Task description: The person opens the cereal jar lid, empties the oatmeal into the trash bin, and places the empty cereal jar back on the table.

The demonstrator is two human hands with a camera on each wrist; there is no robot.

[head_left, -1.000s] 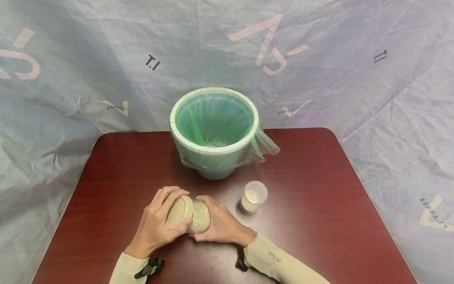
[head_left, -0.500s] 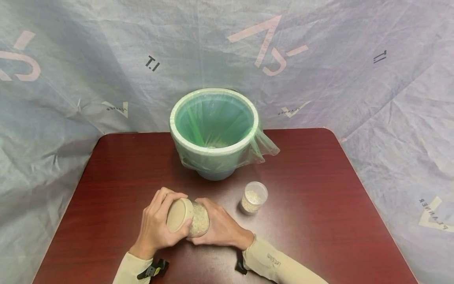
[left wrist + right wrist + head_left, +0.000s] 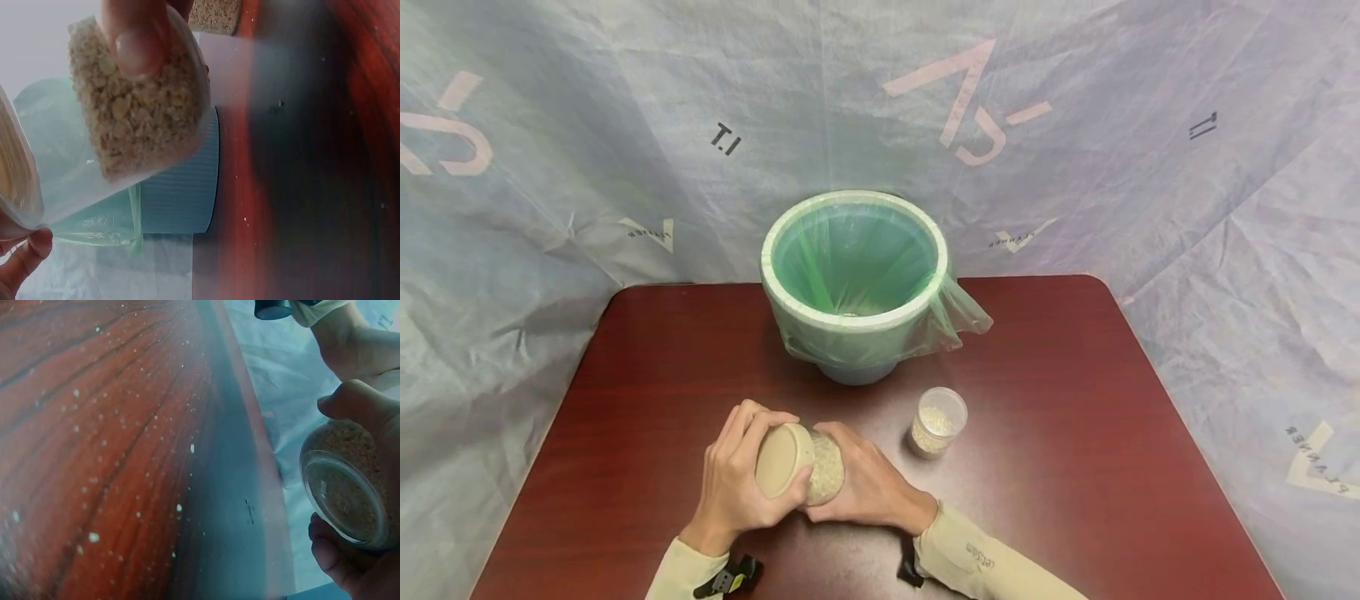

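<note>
Just in front of the bin, both hands hold a clear jar (image 3: 825, 472) of pale flakes, like rolled oats, tilted on its side. My left hand (image 3: 736, 479) grips the beige lid (image 3: 777, 460), fingers over its top edge and thumb below. My right hand (image 3: 876, 483) holds the jar's body from the right. The right wrist view shows the jar's round base (image 3: 344, 497) between thumb and fingers. In the left wrist view flakes (image 3: 134, 109) lie against the clear wall, with a fingertip pressed on it. Whether the lid is fully seated cannot be told.
A small clear tub (image 3: 937, 423) partly filled with similar flakes stands right of the hands. Behind is a bin (image 3: 850, 371) lined with a green bag (image 3: 958, 312). Crumbs (image 3: 94, 537) dot the dark red table (image 3: 1060, 417). Grey fabric (image 3: 820, 100) hangs around it.
The left wrist has shifted slightly right, and both hands keep their grip on the jar and lid. The whole head view has slid a little. The tub and bin stay put.
</note>
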